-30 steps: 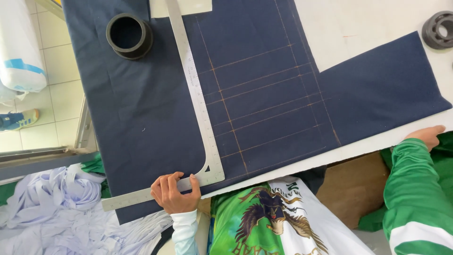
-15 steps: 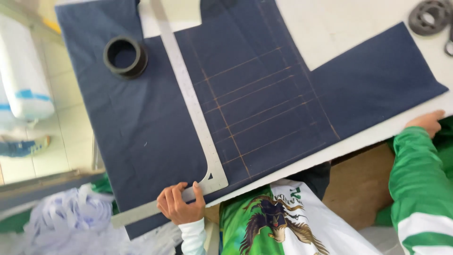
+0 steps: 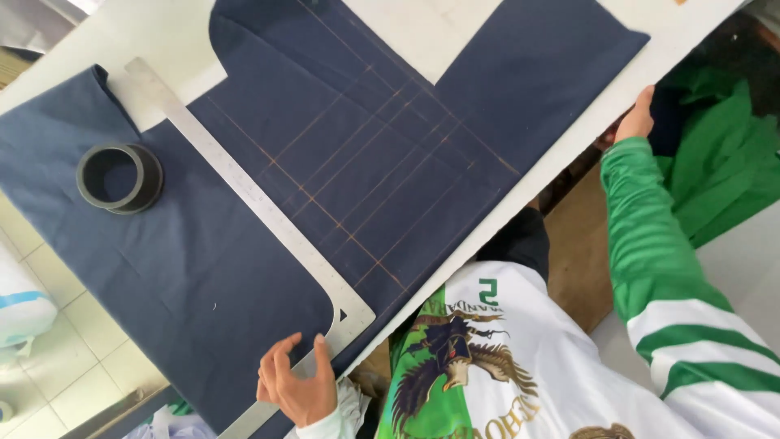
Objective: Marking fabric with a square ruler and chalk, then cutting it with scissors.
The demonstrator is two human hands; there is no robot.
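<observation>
Left hand at bottom centre, fingers spread flat, pinning the metal tailor's square onto the navy fabric near its lower edge. Right hand at upper right, fingers curled over the white table edge, holding nothing. Black ring weight resting on fabric, far left.

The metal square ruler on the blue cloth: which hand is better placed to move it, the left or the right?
The left hand, most likely: it rests on the metal square ruler near its corner. The right hand is far off, at the table edge beyond the blue cloth.
</observation>
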